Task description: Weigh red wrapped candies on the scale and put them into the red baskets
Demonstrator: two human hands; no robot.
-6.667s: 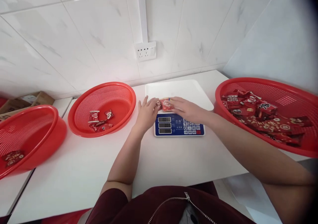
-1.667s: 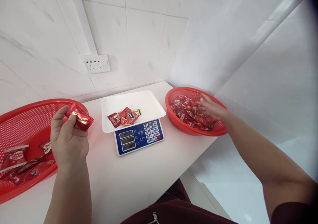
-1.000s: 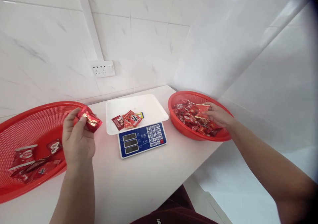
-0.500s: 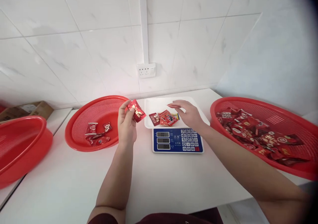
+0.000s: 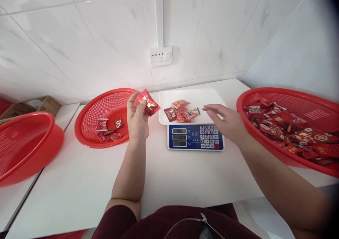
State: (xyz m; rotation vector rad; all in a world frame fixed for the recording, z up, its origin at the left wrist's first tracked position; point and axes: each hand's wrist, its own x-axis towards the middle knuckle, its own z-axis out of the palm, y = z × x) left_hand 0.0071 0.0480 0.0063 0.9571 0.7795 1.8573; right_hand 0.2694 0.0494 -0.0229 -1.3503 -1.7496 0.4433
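My left hand (image 5: 138,118) pinches a shiny red snack packet (image 5: 149,103) with gold print, held up between the middle basket and the scale. My right hand (image 5: 225,120) holds nothing, its fingers stretched out over the right side of the white scale tray (image 5: 208,97). On that tray lies a small pile of snack packets (image 5: 187,114), mostly red, one with a yellow and blue edge. Below the tray is the scale's blue panel (image 5: 196,137) with number keys and three small displays.
A red basket (image 5: 91,103) left of the scale holds several packets. To the right, another red basket (image 5: 245,97) contains a large heap of them. At far left stand a further red basket (image 5: 53,126) and a cardboard box (image 5: 50,104). A socket (image 5: 161,56) sits on the tiled wall.
A red packet from my right hand now lies on top of the pile. My right hand has drawn back rightward, fingers opened. The camera view has tilted down.
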